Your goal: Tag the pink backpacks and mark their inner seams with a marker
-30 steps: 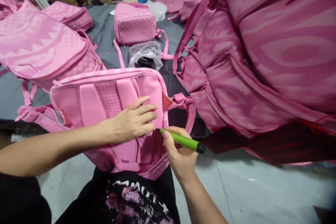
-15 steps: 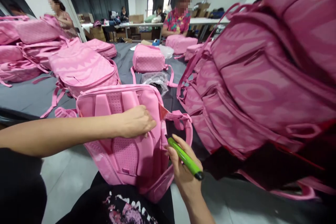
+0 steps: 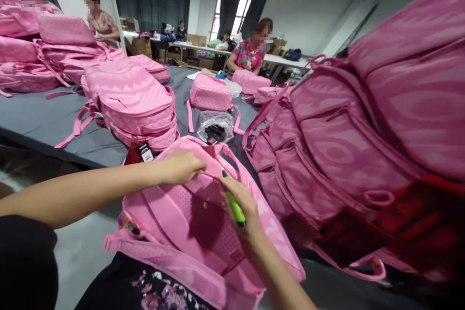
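A pink backpack (image 3: 160, 208) leans tilted against the table edge and my lap, with its padded back panel toward me. My left hand (image 3: 185, 167) is closed on the fabric near its upper edge. In my right hand (image 3: 243, 203) is a green pen-shaped tool (image 3: 236, 208) with black ends. Its black tip points up at the backpack's top seam, close to my left fingers; whether it touches cannot be seen. A loose shoulder strap (image 3: 174, 261) lies across the near side of the backpack. A black-and-white hang tag (image 3: 146, 151) shows behind my left wrist.
Large pink backpacks (image 3: 334, 140) are stacked close on my right. Another pink backpack (image 3: 134, 97) lies on the dark-covered table (image 3: 72, 123), near a clear plastic bag (image 3: 215, 128) of black items. A co-worker (image 3: 249, 51) stands across the table; a further person (image 3: 101, 22) is at left.
The backpack has turned and tipped, its strap now across my lap. My left hand has gone from resting on the back panel to its upper edge. The green tool is closer to it.
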